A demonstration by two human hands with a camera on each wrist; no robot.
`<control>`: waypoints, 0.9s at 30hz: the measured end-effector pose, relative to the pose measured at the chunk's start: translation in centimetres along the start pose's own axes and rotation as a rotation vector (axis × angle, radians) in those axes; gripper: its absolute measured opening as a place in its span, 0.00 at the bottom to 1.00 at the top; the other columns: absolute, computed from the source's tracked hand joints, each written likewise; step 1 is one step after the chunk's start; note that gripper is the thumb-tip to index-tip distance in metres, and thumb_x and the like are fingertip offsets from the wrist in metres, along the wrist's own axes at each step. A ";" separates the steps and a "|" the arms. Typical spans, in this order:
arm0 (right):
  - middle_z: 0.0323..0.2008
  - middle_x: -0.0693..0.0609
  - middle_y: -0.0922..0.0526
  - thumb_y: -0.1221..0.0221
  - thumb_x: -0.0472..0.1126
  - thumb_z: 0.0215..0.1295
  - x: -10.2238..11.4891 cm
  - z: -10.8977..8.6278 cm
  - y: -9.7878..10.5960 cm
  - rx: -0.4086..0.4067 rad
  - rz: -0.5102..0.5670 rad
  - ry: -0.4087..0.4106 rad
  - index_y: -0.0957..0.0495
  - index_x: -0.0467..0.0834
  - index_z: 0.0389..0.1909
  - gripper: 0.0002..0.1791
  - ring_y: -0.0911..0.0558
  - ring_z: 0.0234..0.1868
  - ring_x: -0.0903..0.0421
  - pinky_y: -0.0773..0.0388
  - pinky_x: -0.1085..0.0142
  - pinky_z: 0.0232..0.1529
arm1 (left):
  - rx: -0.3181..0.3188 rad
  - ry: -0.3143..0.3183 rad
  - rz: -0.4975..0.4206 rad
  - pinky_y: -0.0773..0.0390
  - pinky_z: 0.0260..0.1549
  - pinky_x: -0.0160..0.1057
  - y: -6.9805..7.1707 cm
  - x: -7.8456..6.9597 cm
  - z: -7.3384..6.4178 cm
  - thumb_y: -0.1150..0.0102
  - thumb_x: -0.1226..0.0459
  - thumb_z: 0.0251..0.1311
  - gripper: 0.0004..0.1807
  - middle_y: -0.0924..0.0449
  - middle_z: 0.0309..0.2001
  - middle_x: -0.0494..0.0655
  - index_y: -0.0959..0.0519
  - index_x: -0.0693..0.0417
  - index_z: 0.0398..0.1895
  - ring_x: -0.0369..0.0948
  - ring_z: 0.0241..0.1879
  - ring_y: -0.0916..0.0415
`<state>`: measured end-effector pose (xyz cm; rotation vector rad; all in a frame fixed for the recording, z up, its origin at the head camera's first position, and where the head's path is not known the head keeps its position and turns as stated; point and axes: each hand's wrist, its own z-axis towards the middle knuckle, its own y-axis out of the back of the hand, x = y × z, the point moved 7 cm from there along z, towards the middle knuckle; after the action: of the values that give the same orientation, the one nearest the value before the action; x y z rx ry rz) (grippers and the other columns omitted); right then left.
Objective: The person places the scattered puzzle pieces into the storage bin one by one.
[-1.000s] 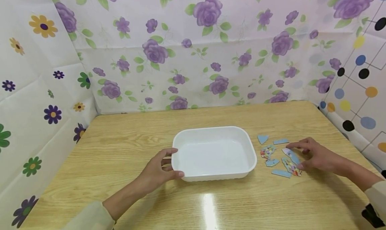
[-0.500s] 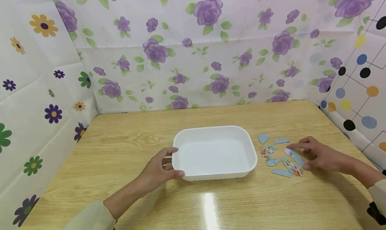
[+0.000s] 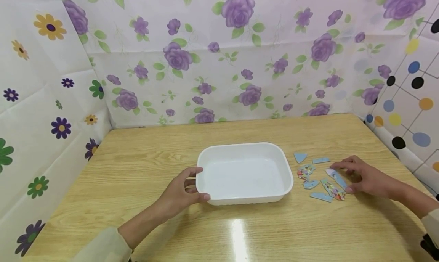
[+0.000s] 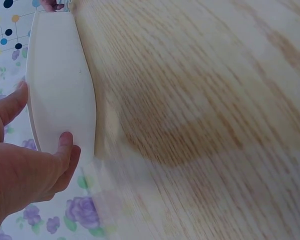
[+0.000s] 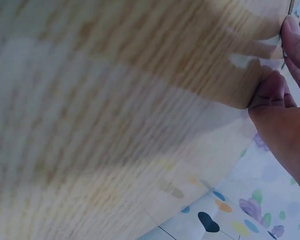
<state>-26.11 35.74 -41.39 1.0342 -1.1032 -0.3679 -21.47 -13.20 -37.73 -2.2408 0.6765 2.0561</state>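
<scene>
In the head view, a white rectangular plastic tray [image 3: 245, 174] sits mid-table. My left hand [image 3: 180, 191] holds its left end, fingers at the rim and thumb at the near corner; the left wrist view shows that hand [image 4: 32, 165] against the tray's outer wall [image 4: 62, 75]. To the right, several flat picture puzzle pieces lie scattered. My right hand [image 3: 368, 180] pinches a long blue piece [image 3: 337, 179] between index finger and thumb, one at each end. In the right wrist view, the curled right hand [image 5: 285, 92] is low at the table, the piece mostly out of sight.
Between tray and right hand lie a blue triangle piece [image 3: 300, 157], a blue strip [image 3: 321, 160], a multicoloured piece [image 3: 305, 171] and others like them. The wooden table [image 3: 164, 151] meets a flowered sheet [image 3: 178, 90] behind, with more patterned sheets at both sides.
The right hand has shifted slightly right with the long blue piece, which now lies apart from the multicoloured piece beside it. The left hand stays on the tray.
</scene>
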 end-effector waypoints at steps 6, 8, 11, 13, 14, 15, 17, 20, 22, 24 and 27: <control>0.49 0.46 0.34 0.28 0.39 0.51 0.0 -0.4 0.3 -0.052 -0.015 -0.001 0.30 0.39 0.61 0.35 0.33 0.43 0.68 0.28 0.72 0.36 | -0.003 -0.003 0.004 0.19 0.48 0.42 0.0 0.1 0.0 0.25 0.61 0.48 0.45 0.33 0.61 0.62 0.40 0.57 0.68 0.54 0.56 0.26; 0.49 0.45 0.34 0.28 0.39 0.52 -0.1 -0.4 0.3 -0.051 0.003 -0.025 0.30 0.38 0.61 0.35 0.33 0.43 0.67 0.27 0.72 0.36 | -0.004 -0.006 0.003 0.19 0.47 0.42 0.0 0.1 0.0 0.25 0.62 0.48 0.45 0.33 0.60 0.62 0.39 0.58 0.68 0.54 0.56 0.26; 0.50 0.45 0.34 0.29 0.41 0.52 -0.2 -0.5 0.4 -0.041 0.034 -0.075 0.31 0.39 0.61 0.35 0.34 0.43 0.66 0.26 0.72 0.37 | -0.003 -0.008 -0.002 0.19 0.47 0.42 -0.1 0.1 0.0 0.25 0.62 0.48 0.45 0.33 0.60 0.63 0.40 0.58 0.68 0.54 0.55 0.25; 0.50 0.44 0.35 0.29 0.43 0.53 -0.2 -0.5 0.5 -0.027 0.043 -0.100 0.32 0.39 0.62 0.36 0.34 0.43 0.65 0.26 0.72 0.37 | -0.001 -0.004 -0.007 0.19 0.48 0.42 -0.1 0.1 0.0 0.25 0.62 0.48 0.45 0.33 0.61 0.63 0.40 0.58 0.68 0.54 0.55 0.25; 0.50 0.43 0.35 0.29 0.43 0.53 -0.3 -0.5 0.5 -0.020 0.044 -0.113 0.32 0.39 0.62 0.36 0.34 0.43 0.65 0.26 0.72 0.37 | 0.001 -0.003 -0.007 0.19 0.48 0.42 -0.1 0.1 0.0 0.25 0.62 0.48 0.45 0.33 0.61 0.63 0.40 0.58 0.68 0.54 0.55 0.25; 0.50 0.43 0.34 0.29 0.44 0.53 -0.3 -0.5 0.6 -0.019 0.045 -0.123 0.32 0.39 0.62 0.36 0.34 0.43 0.65 0.26 0.72 0.37 | 0.003 -0.002 -0.007 0.19 0.48 0.42 -0.1 0.2 0.0 0.25 0.62 0.48 0.45 0.34 0.61 0.63 0.40 0.58 0.68 0.54 0.55 0.25; 0.50 0.43 0.34 0.29 0.45 0.52 -0.4 -0.5 0.6 -0.014 0.043 -0.145 0.32 0.40 0.62 0.37 0.33 0.43 0.64 0.25 0.71 0.37 | 0.006 0.000 -0.006 0.19 0.48 0.42 -0.1 0.2 0.0 0.25 0.62 0.48 0.46 0.34 0.61 0.62 0.40 0.58 0.69 0.54 0.55 0.26; 0.50 0.43 0.34 0.29 0.45 0.53 -0.5 -0.5 0.8 -0.018 0.034 -0.162 0.32 0.41 0.62 0.37 0.32 0.43 0.62 0.25 0.70 0.37 | 0.006 0.000 -0.003 0.19 0.48 0.43 -0.1 0.2 0.0 0.25 0.62 0.48 0.46 0.34 0.61 0.62 0.40 0.58 0.69 0.54 0.55 0.26; 0.50 0.43 0.33 0.29 0.45 0.53 -0.5 -0.4 1.0 -0.026 0.033 -0.169 0.33 0.42 0.63 0.37 0.32 0.43 0.61 0.25 0.70 0.36 | 0.003 -0.001 -0.003 0.19 0.48 0.43 -0.1 0.1 0.0 0.25 0.62 0.48 0.46 0.34 0.61 0.62 0.40 0.58 0.69 0.54 0.55 0.26; 0.50 0.43 0.33 0.29 0.44 0.53 -0.4 -0.4 1.2 -0.039 0.031 -0.164 0.32 0.42 0.62 0.36 0.32 0.43 0.61 0.24 0.70 0.35 | -0.001 0.000 -0.003 0.19 0.48 0.42 -0.1 0.1 0.0 0.25 0.62 0.48 0.45 0.33 0.61 0.62 0.40 0.58 0.69 0.54 0.55 0.25; 0.51 0.43 0.33 0.29 0.43 0.54 -0.1 -0.2 1.6 -0.057 0.047 -0.140 0.33 0.42 0.63 0.36 0.31 0.43 0.64 0.22 0.70 0.34 | -0.003 -0.001 -0.006 0.19 0.48 0.42 0.0 0.0 -0.1 0.25 0.63 0.48 0.45 0.33 0.61 0.62 0.40 0.58 0.68 0.54 0.55 0.25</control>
<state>-26.35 36.71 -40.14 0.9414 -1.2333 -0.4374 -21.40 -13.20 -37.69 -2.2411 0.6665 2.0568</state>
